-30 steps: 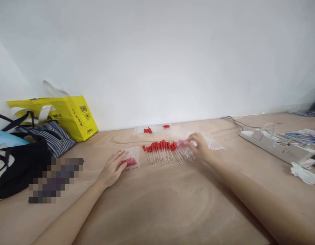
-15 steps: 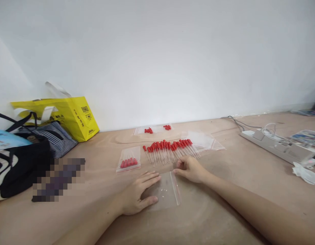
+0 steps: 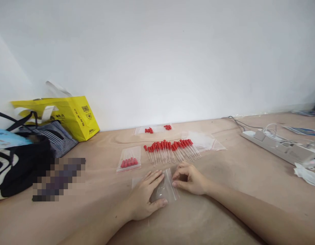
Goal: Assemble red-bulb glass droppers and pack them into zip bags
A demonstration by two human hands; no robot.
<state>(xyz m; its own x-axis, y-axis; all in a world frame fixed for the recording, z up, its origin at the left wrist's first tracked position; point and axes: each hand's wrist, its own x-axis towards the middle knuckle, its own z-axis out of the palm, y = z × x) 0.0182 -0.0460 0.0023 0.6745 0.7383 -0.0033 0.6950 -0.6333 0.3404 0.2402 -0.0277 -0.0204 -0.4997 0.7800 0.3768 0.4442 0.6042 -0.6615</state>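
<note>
A clear zip-lock bag (image 3: pixel 161 190) lies on the table in front of me, its zip edge to the right. Spread flat over its left part is my left hand (image 3: pixel 147 194), thumb and fingers apart. At the zip edge, my right hand (image 3: pixel 186 178) is curled with thumb and forefinger pinching the bag's rim. Just beyond the hands lies a row of droppers (image 3: pixel 170 149) with red bulbs and clear stems. Left of the row is a filled zip-lock bag (image 3: pixel 129 160) holding several droppers.
Near the wall, a clear bag (image 3: pixel 157 129) shows small red bulbs. Flat bags (image 3: pixel 200 140) lie behind the droppers. A white power strip (image 3: pixel 275 146) with cables and a crumpled tissue (image 3: pixel 308 174) are at right. A yellow bag (image 3: pixel 81 119) and a black bag (image 3: pixel 27 166) stand left.
My left hand has slid right and further across the zip-lock bag. My right hand has shifted slightly nearer to me, down along the zip edge, which now looks raised or bent.
</note>
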